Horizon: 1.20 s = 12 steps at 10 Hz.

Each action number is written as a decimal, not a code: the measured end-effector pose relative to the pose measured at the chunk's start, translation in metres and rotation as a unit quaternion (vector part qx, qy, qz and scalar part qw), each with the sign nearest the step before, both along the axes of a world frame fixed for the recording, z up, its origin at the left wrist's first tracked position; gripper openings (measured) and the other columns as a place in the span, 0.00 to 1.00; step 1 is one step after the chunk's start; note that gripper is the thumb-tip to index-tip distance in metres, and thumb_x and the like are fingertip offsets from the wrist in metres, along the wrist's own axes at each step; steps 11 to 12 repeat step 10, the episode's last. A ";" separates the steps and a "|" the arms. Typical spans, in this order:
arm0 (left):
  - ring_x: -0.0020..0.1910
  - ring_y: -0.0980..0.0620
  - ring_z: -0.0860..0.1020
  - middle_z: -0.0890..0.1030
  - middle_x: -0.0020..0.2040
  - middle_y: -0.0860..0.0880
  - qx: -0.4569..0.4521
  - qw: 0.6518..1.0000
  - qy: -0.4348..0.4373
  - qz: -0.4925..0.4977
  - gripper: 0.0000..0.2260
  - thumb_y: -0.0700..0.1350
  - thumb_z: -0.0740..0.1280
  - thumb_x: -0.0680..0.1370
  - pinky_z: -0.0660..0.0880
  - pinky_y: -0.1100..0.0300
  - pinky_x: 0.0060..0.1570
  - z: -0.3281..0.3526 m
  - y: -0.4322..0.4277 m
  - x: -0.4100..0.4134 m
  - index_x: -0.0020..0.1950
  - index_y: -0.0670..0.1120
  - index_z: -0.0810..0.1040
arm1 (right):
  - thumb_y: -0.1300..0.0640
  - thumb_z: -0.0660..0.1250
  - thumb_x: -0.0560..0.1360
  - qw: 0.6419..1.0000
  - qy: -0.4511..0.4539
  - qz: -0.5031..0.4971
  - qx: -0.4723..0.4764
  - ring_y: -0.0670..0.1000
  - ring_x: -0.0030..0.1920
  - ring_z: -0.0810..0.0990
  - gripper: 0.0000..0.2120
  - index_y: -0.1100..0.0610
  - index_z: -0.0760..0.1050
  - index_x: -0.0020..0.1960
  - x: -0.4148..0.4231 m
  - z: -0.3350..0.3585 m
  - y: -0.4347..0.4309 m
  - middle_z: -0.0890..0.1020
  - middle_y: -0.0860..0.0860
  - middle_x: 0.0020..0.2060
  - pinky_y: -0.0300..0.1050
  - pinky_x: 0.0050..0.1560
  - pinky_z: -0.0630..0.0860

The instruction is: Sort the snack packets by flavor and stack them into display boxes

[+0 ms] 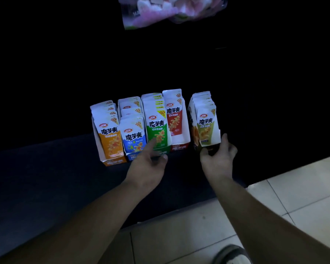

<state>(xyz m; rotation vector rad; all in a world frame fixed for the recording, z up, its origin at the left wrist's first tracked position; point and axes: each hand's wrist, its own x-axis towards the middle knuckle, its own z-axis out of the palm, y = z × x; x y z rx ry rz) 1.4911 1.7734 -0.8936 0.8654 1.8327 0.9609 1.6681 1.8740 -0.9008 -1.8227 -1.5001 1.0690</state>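
five cardboard display boxes stand on a dark surface [46, 178], printed fronts towards the person. each holds a row of flat snack packets set on end, long axis vertical, faces forward, reading 魔芋爽 under a red oval 卫龙 logo. several show a yellow 20% corner tag.

up and left of the left hand [149, 164] is the orange cardboard display box [114, 162] with its orange packets [110, 138]. touching that is the blue cardboard display box [131, 156] with its blue packets [134, 140]. the left hand's index finger is stretched out, its tip at the front of the green packets [156, 128] in the green cardboard display box [163, 149]; its other fingers are loosely curled, holding nothing. right of that finger is the red cardboard display box [180, 147], its red packets [173, 119] set towards the back.

apart from that row, the right hand [219, 159] grips the lower front of the olive cardboard display box [195, 136], thumb up its right side. it leans slightly, full of olive packets [206, 128].
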 end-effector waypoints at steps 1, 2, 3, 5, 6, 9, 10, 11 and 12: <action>0.59 0.56 0.78 0.77 0.67 0.51 -0.015 0.999 0.036 -0.001 0.32 0.56 0.67 0.81 0.74 0.61 0.58 -0.005 -0.004 -0.006 0.82 0.59 0.57 | 0.53 0.69 0.79 0.999 -0.002 0.035 0.012 0.55 0.77 0.64 0.39 0.44 0.51 0.83 -0.001 -0.009 -0.018 0.54 0.50 0.81 0.39 0.67 0.62; 0.78 0.48 0.66 0.66 0.79 0.49 -0.034 0.996 0.077 0.009 0.33 0.59 0.66 0.80 0.68 0.48 0.74 -0.010 -0.011 -0.013 0.82 0.59 0.56 | 0.45 0.70 0.79 0.993 0.021 0.102 -0.061 0.51 0.82 0.52 0.39 0.35 0.50 0.82 -0.009 -0.016 -0.022 0.43 0.44 0.83 0.42 0.73 0.56; 0.81 0.48 0.58 0.59 0.82 0.50 -0.043 0.996 0.084 0.009 0.32 0.56 0.66 0.82 0.62 0.49 0.78 -0.012 -0.015 -0.017 0.83 0.58 0.56 | 0.40 0.68 0.78 0.989 0.007 0.121 -0.086 0.51 0.82 0.51 0.38 0.31 0.50 0.80 -0.011 -0.014 -0.010 0.40 0.42 0.83 0.47 0.76 0.56; 0.82 0.48 0.57 0.57 0.83 0.51 -0.034 0.998 0.052 0.013 0.33 0.56 0.67 0.81 0.62 0.46 0.78 -0.022 -0.020 -0.025 0.82 0.62 0.55 | 0.44 0.72 0.76 0.977 0.011 0.162 -0.137 0.51 0.83 0.45 0.42 0.31 0.50 0.80 -0.018 -0.005 0.013 0.38 0.42 0.82 0.56 0.81 0.54; 0.81 0.48 0.58 0.57 0.83 0.51 -0.027 0.999 0.046 0.010 0.33 0.56 0.67 0.81 0.63 0.46 0.78 -0.024 -0.020 -0.025 0.82 0.61 0.55 | 0.44 0.73 0.75 0.976 0.032 0.157 -0.145 0.52 0.83 0.45 0.44 0.32 0.49 0.81 -0.024 -0.002 0.011 0.38 0.43 0.82 0.57 0.80 0.53; 0.79 0.48 0.63 0.61 0.82 0.50 -0.023 0.998 0.051 0.006 0.34 0.55 0.68 0.81 0.68 0.51 0.74 -0.002 -0.041 -0.029 0.82 0.62 0.53 | 0.38 0.72 0.74 0.977 0.033 0.187 -0.096 0.50 0.79 0.61 0.40 0.34 0.56 0.80 -0.026 0.023 -0.035 0.58 0.45 0.81 0.46 0.74 0.61; 0.78 0.48 0.66 0.61 0.82 0.49 -0.062 0.993 0.090 -0.035 0.37 0.57 0.67 0.80 0.68 0.63 0.65 0.025 -0.063 -0.035 0.83 0.59 0.50 | 0.38 0.71 0.73 0.970 -0.006 0.217 -0.110 0.50 0.75 0.68 0.38 0.36 0.60 0.80 -0.031 0.046 -0.061 0.67 0.47 0.77 0.48 0.73 0.66; 0.78 0.48 0.66 0.61 0.82 0.49 -0.062 0.993 0.090 -0.035 0.37 0.57 0.67 0.80 0.68 0.63 0.65 0.025 -0.063 -0.035 0.83 0.59 0.50 | 0.38 0.71 0.73 0.970 -0.006 0.217 -0.110 0.50 0.75 0.68 0.38 0.36 0.60 0.80 -0.031 0.046 -0.061 0.67 0.47 0.77 0.48 0.73 0.66; 0.78 0.48 0.66 0.61 0.82 0.49 -0.062 0.993 0.090 -0.035 0.37 0.57 0.67 0.80 0.68 0.63 0.65 0.025 -0.063 -0.035 0.83 0.59 0.50 | 0.38 0.71 0.73 0.970 -0.006 0.217 -0.110 0.50 0.75 0.68 0.38 0.36 0.60 0.80 -0.031 0.046 -0.061 0.67 0.47 0.77 0.48 0.73 0.66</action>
